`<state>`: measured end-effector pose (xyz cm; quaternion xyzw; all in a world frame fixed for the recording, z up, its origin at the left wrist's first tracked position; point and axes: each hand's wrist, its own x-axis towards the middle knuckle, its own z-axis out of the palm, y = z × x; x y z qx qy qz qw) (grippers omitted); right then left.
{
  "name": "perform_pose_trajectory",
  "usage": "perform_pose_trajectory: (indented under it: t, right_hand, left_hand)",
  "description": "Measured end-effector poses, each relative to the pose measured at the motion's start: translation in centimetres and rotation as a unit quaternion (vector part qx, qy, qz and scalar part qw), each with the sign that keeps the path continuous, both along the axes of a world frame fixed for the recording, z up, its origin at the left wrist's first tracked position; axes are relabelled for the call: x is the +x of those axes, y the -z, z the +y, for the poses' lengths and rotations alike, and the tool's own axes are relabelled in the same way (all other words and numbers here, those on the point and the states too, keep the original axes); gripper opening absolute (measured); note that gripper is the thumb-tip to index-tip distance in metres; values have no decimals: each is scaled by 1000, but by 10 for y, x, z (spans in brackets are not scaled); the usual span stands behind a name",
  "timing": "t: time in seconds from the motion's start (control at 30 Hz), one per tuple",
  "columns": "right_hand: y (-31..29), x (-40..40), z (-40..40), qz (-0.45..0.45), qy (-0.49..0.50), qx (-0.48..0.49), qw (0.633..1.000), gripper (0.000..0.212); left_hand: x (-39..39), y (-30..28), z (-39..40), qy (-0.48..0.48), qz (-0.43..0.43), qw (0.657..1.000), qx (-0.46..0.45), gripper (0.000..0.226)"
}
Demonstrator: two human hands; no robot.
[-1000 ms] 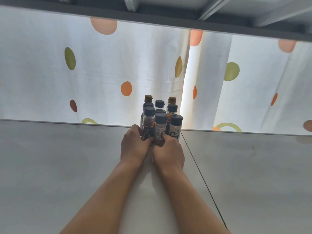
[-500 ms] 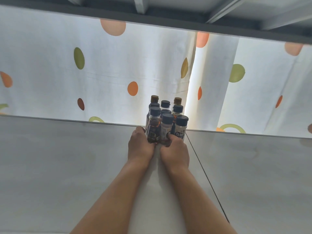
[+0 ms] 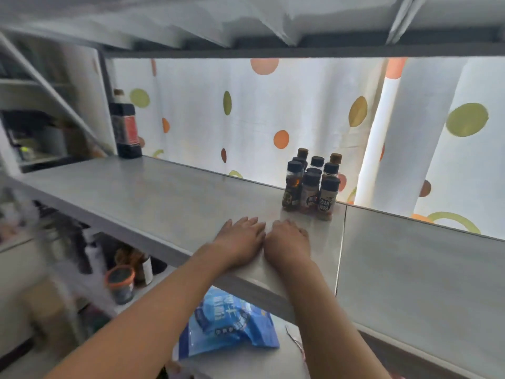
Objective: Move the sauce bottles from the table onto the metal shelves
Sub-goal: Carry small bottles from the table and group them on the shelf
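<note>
Bottles are the job, and nearest to me there are none in reach: my forearms are stretching up and forward over a blue bag [image 3: 226, 321] that is lying on the lower shelf [image 3: 246, 359]. To its left, further in and blurred, an orange-rimmed jar [image 3: 120, 283] is standing among dark shapes I cannot make out.

Above that, my left hand [image 3: 240, 239] and right hand [image 3: 287, 242] are lying flat, side by side and touching, on the metal shelf [image 3: 153, 195] close to its front edge. Both are gripping nothing, with the fingers spread and relaxed, palms down.

Just beyond my fingertips, apart from them, the bottles [image 3: 311, 184] are standing upright in a tight cluster by the seam between two shelf panels, near the back edge. They are small, dark-capped, some with brown caps at the rear. None is leaning.

I am judging that this batch is placed and that I am in the letting-go part of the step. The next move calls for drawing both hands straight back without brushing the front row, then turning to the table for more; it is not in view, so I cannot tell how many are waiting.

Far left, a tall dark bottle [image 3: 125, 127] is standing at the shelf's end. Behind everything a spotted curtain [image 3: 273, 110] is hanging.
</note>
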<state>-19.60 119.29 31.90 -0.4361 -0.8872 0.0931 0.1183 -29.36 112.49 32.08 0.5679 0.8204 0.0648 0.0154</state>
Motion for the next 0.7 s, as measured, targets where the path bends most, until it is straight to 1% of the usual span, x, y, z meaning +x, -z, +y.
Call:
perform_pose_trajectory:
  t: [0.1, 0.27, 0.37, 0.43, 0.5, 0.57, 0.63, 0.7]
  right_hand:
    - [5, 15, -10, -32, -50, 0, 998, 51]
    - [8, 44, -35, -50, -117, 10, 992, 56]
    - [7, 59, -47, -48, -121, 1, 991, 57]
    - [8, 73, -66, -56, -122, 27, 991, 56]
    - [13, 87, -97, -42, -105, 62, 992, 55]
    - [24, 96, -139, 9, -97, 61, 993, 54]
    - [41, 97, -197, 47, -151, 25, 987, 54]
    - [61, 95, -263, 47, -220, 13, 974, 55]
  left_hand:
    - [18, 1, -31, -36, 12, 999, 5, 48]
    - [52, 14, -89, -90, -1, 995, 45, 50]
    - [71, 27, -118, -101, 29, 991, 82, 51]
    - [85, 33, -143, -110, 61, 990, 71, 51]
    - [98, 40, -176, -132, 82, 986, 53, 52]
    - [111, 48, -217, -162, 79, 982, 49, 53]
    - [127, 57, -272, -203, 68, 976, 41, 54]
    - [140, 68, -330, -251, 65, 965, 35, 54]
